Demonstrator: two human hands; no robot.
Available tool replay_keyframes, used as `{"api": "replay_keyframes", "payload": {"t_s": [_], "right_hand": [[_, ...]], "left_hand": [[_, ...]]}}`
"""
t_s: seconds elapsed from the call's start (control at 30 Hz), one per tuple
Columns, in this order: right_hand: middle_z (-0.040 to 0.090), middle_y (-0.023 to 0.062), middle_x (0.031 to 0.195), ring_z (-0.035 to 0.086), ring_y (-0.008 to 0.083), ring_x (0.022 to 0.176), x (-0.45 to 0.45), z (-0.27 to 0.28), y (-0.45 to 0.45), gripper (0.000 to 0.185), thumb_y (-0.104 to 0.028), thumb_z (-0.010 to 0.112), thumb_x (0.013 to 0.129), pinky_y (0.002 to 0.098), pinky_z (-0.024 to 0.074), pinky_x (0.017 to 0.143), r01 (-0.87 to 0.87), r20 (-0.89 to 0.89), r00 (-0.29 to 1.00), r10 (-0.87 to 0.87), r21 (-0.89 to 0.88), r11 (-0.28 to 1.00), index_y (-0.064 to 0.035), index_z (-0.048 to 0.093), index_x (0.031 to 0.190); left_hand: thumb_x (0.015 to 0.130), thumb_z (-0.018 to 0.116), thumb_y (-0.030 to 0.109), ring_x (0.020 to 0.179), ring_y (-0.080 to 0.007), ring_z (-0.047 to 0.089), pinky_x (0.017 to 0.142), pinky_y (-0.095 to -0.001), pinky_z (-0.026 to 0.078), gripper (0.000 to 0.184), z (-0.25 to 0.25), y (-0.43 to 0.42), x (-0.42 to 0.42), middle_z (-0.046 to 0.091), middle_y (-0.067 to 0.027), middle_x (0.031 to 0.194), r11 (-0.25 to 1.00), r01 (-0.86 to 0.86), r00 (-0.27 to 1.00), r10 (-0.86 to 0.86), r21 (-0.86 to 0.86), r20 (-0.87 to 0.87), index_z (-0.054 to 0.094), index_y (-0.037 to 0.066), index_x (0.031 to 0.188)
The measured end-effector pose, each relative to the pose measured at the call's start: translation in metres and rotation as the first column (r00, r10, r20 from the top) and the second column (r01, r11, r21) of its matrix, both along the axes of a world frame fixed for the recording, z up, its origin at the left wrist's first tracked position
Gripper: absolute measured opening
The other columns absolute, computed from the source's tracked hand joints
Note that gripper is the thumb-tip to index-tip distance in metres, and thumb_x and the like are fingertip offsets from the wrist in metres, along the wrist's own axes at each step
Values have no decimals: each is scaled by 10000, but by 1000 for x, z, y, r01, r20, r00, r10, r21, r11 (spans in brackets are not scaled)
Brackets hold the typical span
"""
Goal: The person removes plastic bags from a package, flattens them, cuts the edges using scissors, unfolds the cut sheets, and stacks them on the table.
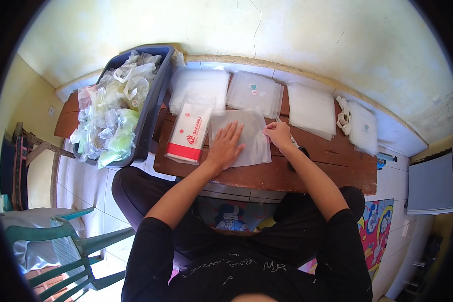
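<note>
A clear plastic bag (252,146) lies flat on the low wooden table in front of me. My left hand (226,145) rests on it with the fingers stretched out. At the bag's right edge, my right hand (278,136) has thumb and fingers pinched together on the plastic. Just left of the bag sits a white and red pack of bags (187,132) printed "BAWANG". Behind are stacks of clear bags, one plain stack (200,89) and another stack (256,93) with small round stickers. A dark object, partly hidden, is beside my right wrist.
A dark blue tub (153,108) heaped with crumpled plastic bags (117,108) stands at the left. Further right on the wooden table (332,163) are a stack of clear bags (312,108), a roll of whitish tape or cord (344,118) and another bag stack (362,126). A green chair (78,246) stands lower left.
</note>
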State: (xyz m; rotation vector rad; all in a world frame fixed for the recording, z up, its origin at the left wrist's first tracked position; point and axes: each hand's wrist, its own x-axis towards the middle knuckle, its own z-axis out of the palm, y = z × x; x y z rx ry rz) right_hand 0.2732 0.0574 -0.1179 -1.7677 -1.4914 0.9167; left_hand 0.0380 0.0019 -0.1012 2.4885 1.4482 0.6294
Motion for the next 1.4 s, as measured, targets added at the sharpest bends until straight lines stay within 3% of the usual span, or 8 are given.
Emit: {"api": "replay_keyframes", "payload": {"t_s": [0.2, 0.3, 0.4, 0.47, 0.6, 0.77, 1.2, 1.4], "right_hand": [[703, 128, 707, 692, 218, 647, -1, 3, -4, 238, -139, 760, 729, 356, 555, 663, 11, -44, 999, -10, 18, 1000, 32, 709, 887], [700, 165, 898, 692, 275, 835, -14, 35, -16, 370, -138, 736, 754, 390, 537, 786, 6, 92, 996, -4, -22, 1000, 31, 640, 1069], [610, 215, 1147, 597, 352, 1078, -27, 39, -29, 473, -133, 689, 795, 428, 478, 916, -99, 331, 944, 7, 263, 960, 3, 538, 1222], [496, 246, 1285, 484, 400, 1211, -34, 35, -35, 493, -127, 645, 829, 443, 426, 997, -376, 411, 894, 180, 468, 799, -5, 481, 1277], [489, 252, 1315, 449, 403, 1267, -51, 22, -54, 485, -150, 619, 864, 443, 387, 1058, -480, 401, 863, 306, 466, 743, 14, 478, 1298], [422, 249, 1433, 377, 379, 1361, -45, -1, -51, 556, -268, 574, 919, 461, 284, 1145, -584, 607, 739, 293, 360, 727, 48, 441, 1358], [407, 240, 1457, 355, 351, 1388, -40, 1, -50, 609, -337, 551, 932, 440, 261, 1161, -581, 670, 697, 254, 320, 749, 63, 427, 1373], [396, 226, 1473, 344, 332, 1401, -40, 1, -53, 631, -360, 539, 939, 425, 245, 1172, -590, 700, 669, 252, 293, 753, 65, 409, 1387]], "left_hand": [[982, 469, 358, 1426, -330, 289, 1160, -483, 219, 556, -18, -7, -2, 316, -177, 1534, 999, 55, 993, -54, -2, -107, 379, 90, 1461], [983, 469, 360, 1426, -325, 290, 1162, -480, 215, 546, -20, -7, -1, 316, -178, 1533, 999, 44, 994, -42, 16, -100, 396, 92, 1453], [984, 468, 358, 1423, -326, 295, 1161, -480, 216, 545, -20, -7, -1, 321, -179, 1530, 999, 44, 995, -42, 16, -89, 397, 93, 1454], [978, 479, 353, 1430, -327, 284, 1161, -474, 211, 555, -20, -7, -2, 322, -178, 1533, 999, 40, 995, -39, 7, -93, 392, 93, 1460], [983, 465, 355, 1429, -327, 285, 1161, -474, 211, 553, -21, -6, -1, 325, -177, 1532, 999, 43, 995, -41, 14, -86, 388, 90, 1463], [990, 448, 366, 1420, -307, 311, 1156, -467, 232, 536, -22, -5, -1, 351, -165, 1521, 998, 41, 994, -36, 43, -99, 412, 94, 1451], [987, 461, 357, 1422, -300, 310, 1154, -461, 236, 526, -16, -2, 0, 355, -150, 1522, 998, 48, 994, -44, 39, -97, 419, 110, 1450], [944, 521, 256, 1297, -316, 446, 1060, -457, 349, 401, -10, 3, 2, 486, -152, 1404, 997, 34, 999, -35, 70, 14, 555, 94, 1309]]}}
